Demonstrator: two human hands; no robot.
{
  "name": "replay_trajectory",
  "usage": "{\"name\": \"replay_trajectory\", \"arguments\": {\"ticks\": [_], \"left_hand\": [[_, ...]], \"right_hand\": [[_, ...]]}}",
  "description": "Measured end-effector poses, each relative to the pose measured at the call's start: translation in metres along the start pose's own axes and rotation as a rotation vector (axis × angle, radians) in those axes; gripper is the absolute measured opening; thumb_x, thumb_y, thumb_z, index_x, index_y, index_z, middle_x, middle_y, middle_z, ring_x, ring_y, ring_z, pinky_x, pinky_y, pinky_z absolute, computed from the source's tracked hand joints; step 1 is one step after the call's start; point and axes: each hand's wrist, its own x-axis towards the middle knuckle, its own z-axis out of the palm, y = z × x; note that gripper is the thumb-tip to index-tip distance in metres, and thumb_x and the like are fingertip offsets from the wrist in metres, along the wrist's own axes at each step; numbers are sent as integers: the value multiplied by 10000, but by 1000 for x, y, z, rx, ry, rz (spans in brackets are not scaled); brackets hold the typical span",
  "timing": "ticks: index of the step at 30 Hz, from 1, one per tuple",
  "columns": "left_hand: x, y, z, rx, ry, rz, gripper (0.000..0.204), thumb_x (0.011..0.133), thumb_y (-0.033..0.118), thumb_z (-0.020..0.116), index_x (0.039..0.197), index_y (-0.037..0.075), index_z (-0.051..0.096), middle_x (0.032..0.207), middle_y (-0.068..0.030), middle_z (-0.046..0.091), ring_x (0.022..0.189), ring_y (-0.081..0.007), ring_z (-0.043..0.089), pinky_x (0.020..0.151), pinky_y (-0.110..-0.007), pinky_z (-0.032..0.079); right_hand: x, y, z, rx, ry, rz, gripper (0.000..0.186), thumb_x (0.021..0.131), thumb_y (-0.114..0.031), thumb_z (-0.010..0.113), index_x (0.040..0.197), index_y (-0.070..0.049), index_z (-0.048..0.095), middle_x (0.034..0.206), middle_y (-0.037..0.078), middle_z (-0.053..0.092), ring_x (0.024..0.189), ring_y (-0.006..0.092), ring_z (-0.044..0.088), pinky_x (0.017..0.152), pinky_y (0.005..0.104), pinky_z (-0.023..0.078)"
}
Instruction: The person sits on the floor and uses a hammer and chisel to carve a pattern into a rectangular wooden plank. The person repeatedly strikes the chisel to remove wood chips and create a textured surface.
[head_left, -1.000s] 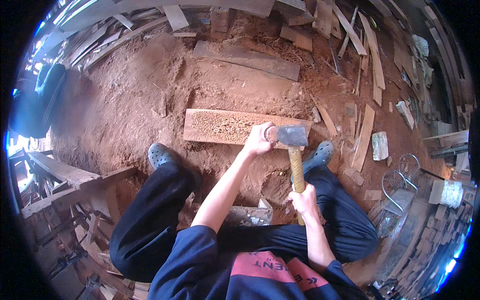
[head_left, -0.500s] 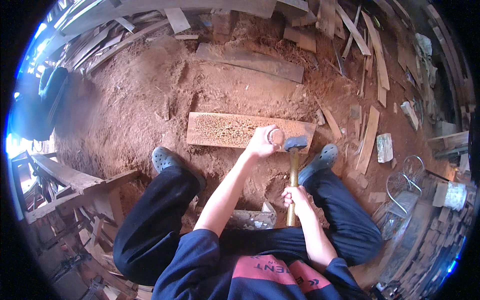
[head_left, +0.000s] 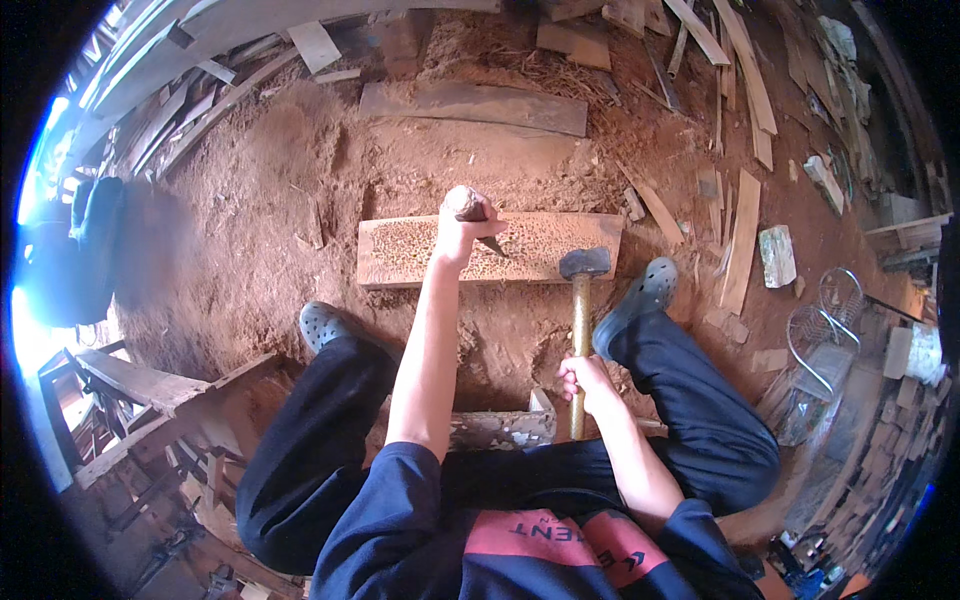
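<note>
Far left edge of the floor: a dark blue bundle (head_left: 85,245) lies in shade, well apart from the work; below it a stack of grey wooden planks (head_left: 150,385) slants toward the lower left corner
Floor: red sawdust-covered ground (head_left: 250,200); it carries everything, with offcuts scattered toward its far and right edges
Left shoe: a grey-blue clog (head_left: 325,325) planted just beside the near left corner of the carved board
Carved board: a pale wooden board (head_left: 400,250) lying flat across the middle of the floor, its top face pitted with small cuts; a second, darker board (head_left: 475,103) lies beyond it, apart
Left hand: the left hand (head_left: 457,232) has its grip wrapped tight round a chisel (head_left: 478,222); the worn butt shows above the fist and the blade slants down to the board's face, tip touching or nearly so
Change: half a second ago the hammer head was up against the chisel butt; now it has dropped back toward the near edge of the board, so a blow looks just delivered and the chisel has been reset further left along the board
Hammer: a hammer (head_left: 582,300) with dark metal head and long pale wooden handle, head resting at the board's near right edge, clear of the chisel
Right hand: the right hand (head_left: 585,378) grips the handle fully closed, low on the shaft
Right shoe: second clog (head_left: 640,300) just beside the hammer head
Right edge: a wire basket (head_left: 815,345) among stacked timber
</note>
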Motion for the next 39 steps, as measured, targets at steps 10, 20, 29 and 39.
{"name": "replay_trajectory", "arguments": {"ticks": [10,20,29,39], "left_hand": [[-40,-32,9,524,-93,633,229,586,-23,731,721,52,563,654,-69,584,600,-186,565,578,-300,472],[-59,-20,60,665,-201,108,243,610,152,672,806,30,596,738,-148,620,715,-273,621,652,-353,483],[-46,-21,4,207,120,178,190,683,-76,669,673,53,530,677,-58,581,638,-157,569,605,-293,491],[-69,21,66,746,-75,388,211,615,119,726,737,56,566,657,-73,610,600,-190,607,582,-299,471]], "right_hand": [[13,12,1,-14,-41,75,156,688,-38,528,561,-74,446,459,5,398,364,128,394,398,339,356],[23,22,-6,42,-68,64,96,702,-32,524,669,-73,444,490,6,367,377,133,365,413,330,342],[10,10,-2,10,-53,67,150,680,-22,550,642,-86,421,485,-12,365,379,122,361,421,330,369],[22,20,-8,5,-143,41,189,692,-2,548,732,-125,411,503,-27,370,375,105,366,403,311,362]]}}
